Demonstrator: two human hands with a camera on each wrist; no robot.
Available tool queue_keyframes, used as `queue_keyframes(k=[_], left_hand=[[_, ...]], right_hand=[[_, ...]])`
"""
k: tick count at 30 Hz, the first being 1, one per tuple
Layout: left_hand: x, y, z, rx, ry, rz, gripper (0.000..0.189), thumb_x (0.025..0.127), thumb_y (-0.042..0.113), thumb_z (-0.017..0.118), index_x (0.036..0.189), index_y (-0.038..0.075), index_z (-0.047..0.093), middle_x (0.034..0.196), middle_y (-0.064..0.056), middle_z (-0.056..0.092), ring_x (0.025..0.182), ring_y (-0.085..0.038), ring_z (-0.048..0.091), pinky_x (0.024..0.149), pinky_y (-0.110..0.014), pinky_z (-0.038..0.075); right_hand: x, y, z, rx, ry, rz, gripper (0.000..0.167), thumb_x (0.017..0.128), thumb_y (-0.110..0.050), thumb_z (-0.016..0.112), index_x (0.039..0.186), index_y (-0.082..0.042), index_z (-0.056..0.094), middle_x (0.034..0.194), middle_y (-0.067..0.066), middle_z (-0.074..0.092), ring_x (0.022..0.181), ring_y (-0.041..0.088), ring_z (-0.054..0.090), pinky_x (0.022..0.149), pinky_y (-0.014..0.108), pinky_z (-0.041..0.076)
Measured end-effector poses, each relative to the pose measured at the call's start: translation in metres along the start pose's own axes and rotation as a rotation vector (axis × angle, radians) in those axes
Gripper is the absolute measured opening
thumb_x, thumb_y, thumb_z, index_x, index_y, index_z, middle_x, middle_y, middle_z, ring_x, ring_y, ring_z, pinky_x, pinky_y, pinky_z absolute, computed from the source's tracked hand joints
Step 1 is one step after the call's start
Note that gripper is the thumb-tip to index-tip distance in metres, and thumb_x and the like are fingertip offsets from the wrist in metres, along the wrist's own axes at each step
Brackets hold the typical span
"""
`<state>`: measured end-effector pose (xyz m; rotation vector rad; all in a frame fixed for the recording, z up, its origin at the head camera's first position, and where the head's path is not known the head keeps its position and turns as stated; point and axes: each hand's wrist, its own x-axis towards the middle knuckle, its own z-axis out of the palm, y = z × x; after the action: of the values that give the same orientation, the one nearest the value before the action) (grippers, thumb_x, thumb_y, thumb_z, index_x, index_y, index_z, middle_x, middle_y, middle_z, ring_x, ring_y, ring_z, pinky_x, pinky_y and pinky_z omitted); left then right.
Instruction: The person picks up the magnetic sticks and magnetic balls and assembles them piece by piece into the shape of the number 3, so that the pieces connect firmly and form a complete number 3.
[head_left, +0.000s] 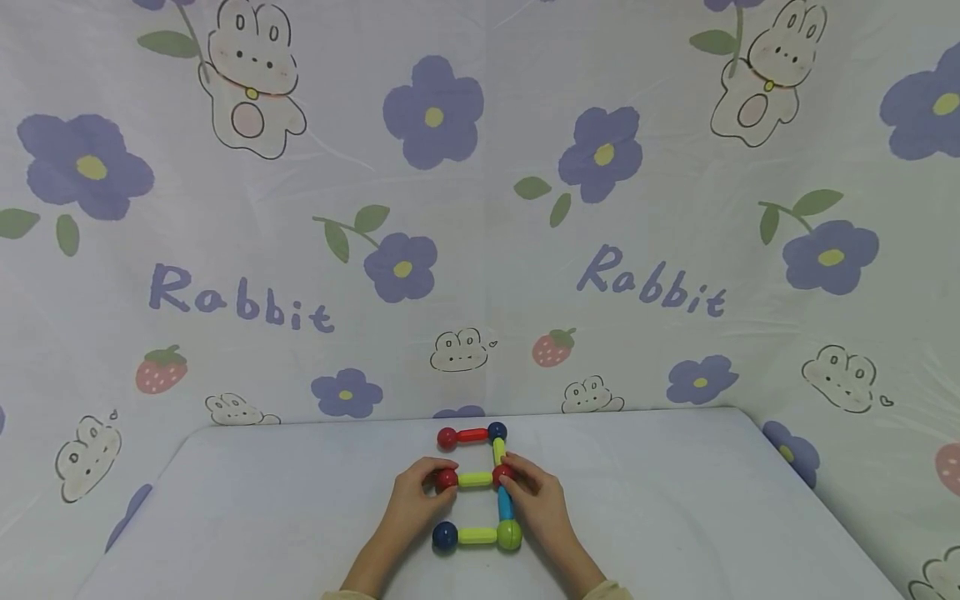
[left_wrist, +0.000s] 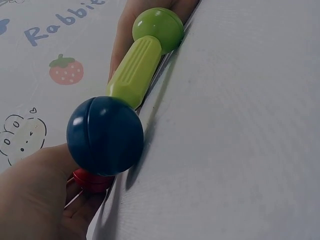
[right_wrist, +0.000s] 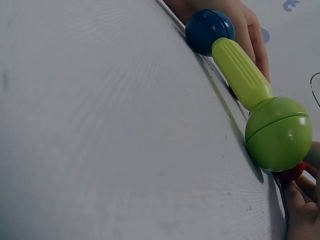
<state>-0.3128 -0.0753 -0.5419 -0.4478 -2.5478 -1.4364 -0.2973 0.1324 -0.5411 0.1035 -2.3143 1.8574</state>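
A figure of toy balls and rods lies on the white table. My left hand (head_left: 412, 492) pinches the left red ball (head_left: 447, 480) of its middle row; my right hand (head_left: 546, 500) pinches the right red ball (head_left: 500, 475). A yellow-green rod (head_left: 475, 480) runs between these balls. In front, a dark blue ball (left_wrist: 105, 136), a yellow-green rod (left_wrist: 135, 72) and a green ball (right_wrist: 278, 134) form a row. A light blue rod (head_left: 506, 503) joins the green ball's side to the middle row. Fingertips are partly hidden behind balls in both wrist views.
At the back of the figure, a red ball (head_left: 447, 437), a red rod (head_left: 472, 435) and a dark blue ball (head_left: 497, 432) make another row, linked by a yellow-green rod (head_left: 499, 451). A printed rabbit-and-flower cloth (head_left: 487, 208) hangs behind the white table (head_left: 300, 500).
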Motion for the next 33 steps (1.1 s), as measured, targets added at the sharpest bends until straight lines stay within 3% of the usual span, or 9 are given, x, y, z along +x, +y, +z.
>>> queue_keyframes(k=[10,14,24,33], left_hand=[[0.0,0.0,-0.002,-0.022,-0.006,-0.005,0.036,0.072,0.009,0.073,0.105,0.02,0.062,0.103,0.007,0.058,0.097,-0.012,0.053,0.086,-0.031,0.043],[0.0,0.0,-0.002,-0.014,-0.009,-0.024,0.037,0.073,0.01,0.073,0.105,0.022,0.061,0.104,0.007,0.057,0.098,-0.011,0.052,0.087,-0.03,0.043],[0.0,0.002,-0.002,-0.037,-0.034,-0.064,0.037,0.073,0.01,0.072,0.106,0.022,0.06,0.107,0.005,0.056,0.102,-0.015,0.05,0.089,-0.034,0.041],[0.0,0.002,-0.001,-0.05,-0.049,-0.079,0.037,0.073,0.01,0.072,0.106,0.024,0.06,0.108,0.005,0.055,0.104,-0.015,0.049,0.09,-0.035,0.04]], right_hand=[[0.0,-0.001,0.0,0.05,-0.019,-0.02,0.034,0.08,-0.011,0.067,0.113,-0.006,0.061,0.122,0.007,0.053,0.114,0.021,0.047,0.086,0.024,0.04],[-0.004,-0.013,-0.001,0.056,-0.032,-0.023,0.033,0.082,-0.007,0.064,0.114,-0.002,0.059,0.123,0.013,0.051,0.114,0.025,0.046,0.087,0.028,0.04],[0.0,-0.001,0.001,0.015,-0.017,-0.001,0.034,0.081,-0.014,0.066,0.114,-0.011,0.061,0.122,0.003,0.053,0.113,0.017,0.047,0.087,0.024,0.04],[0.0,0.0,0.0,0.04,-0.019,-0.014,0.034,0.081,-0.012,0.066,0.114,-0.008,0.061,0.122,0.007,0.053,0.113,0.018,0.048,0.087,0.024,0.04]])
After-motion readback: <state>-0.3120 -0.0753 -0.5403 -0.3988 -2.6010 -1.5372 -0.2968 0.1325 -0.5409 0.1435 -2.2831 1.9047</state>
